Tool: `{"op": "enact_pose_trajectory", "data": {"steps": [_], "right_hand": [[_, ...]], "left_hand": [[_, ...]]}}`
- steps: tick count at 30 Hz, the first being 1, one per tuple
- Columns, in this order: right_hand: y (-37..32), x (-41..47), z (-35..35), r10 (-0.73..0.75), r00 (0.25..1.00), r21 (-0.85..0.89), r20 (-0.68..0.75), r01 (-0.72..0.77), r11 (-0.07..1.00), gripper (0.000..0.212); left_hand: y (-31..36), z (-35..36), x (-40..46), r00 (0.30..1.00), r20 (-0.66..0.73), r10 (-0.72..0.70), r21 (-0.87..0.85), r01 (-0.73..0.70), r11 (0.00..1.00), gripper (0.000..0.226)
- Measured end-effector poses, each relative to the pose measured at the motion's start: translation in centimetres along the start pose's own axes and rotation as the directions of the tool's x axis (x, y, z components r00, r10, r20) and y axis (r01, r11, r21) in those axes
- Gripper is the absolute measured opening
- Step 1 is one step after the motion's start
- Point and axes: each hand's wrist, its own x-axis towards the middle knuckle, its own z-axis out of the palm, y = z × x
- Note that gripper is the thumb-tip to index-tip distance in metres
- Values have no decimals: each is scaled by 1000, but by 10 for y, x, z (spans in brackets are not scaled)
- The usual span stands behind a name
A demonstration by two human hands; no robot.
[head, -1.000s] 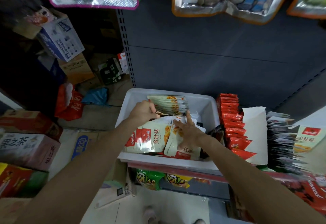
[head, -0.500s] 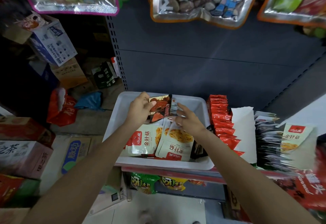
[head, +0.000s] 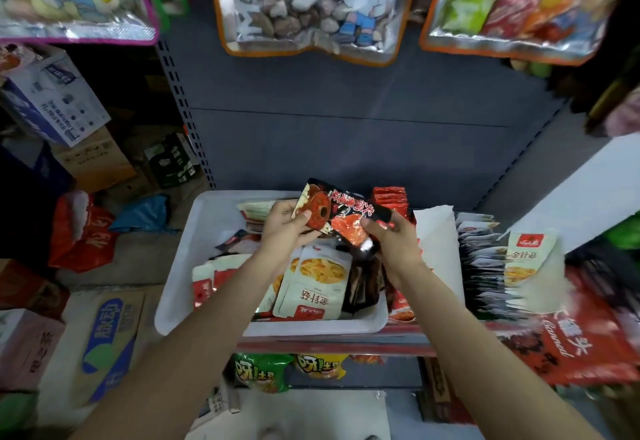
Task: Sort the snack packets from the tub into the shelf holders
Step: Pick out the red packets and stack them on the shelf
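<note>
A white tub (head: 194, 301) sits on the shelf in front of me, holding white-and-yellow snack packets (head: 311, 283) and dark ones (head: 363, 283). Above the tub I hold a black-and-red snack packet (head: 337, 211). My left hand (head: 287, 231) grips its left end and my right hand (head: 391, 235) pinches its right end. To the right of the tub stand shelf holders: a row of red packets (head: 389, 197), a white divider (head: 438, 249), then a row of grey-white packets (head: 485, 266) fronted by a white-and-yellow packet (head: 528, 256).
Large foil bags (head: 311, 6) hang overhead against the grey back panel (head: 346, 148). Cardboard boxes (head: 52, 103) and a red bag (head: 83, 231) crowd the floor at left. Green and yellow snack bags (head: 263, 370) sit on the lower shelf. A red canned-food pack (head: 571, 346) lies at right.
The view tilted up. Both hands lifted from the tub: the left brought up the black-and-red packet and the right came off the white packets to take its other end.
</note>
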Motion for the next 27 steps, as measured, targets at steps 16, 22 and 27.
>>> {"op": "enact_pose_trajectory", "data": {"steps": [16, 22, 27], "right_hand": [[-73, 12, -169, -549, 817, -858, 177, 402, 321, 3], [-61, 47, -154, -308, 879, -910, 364, 406, 84, 25], [-53, 79, -141, -31, 876, -876, 482, 483, 18, 26]], "left_hand": [[-43, 137, -5, 853, 521, -13, 852, -520, 62, 93], [-46, 142, 8, 858, 495, -138, 858, -508, -79, 106], [-45, 144, 11, 862, 486, -145, 863, -499, -71, 109]]}}
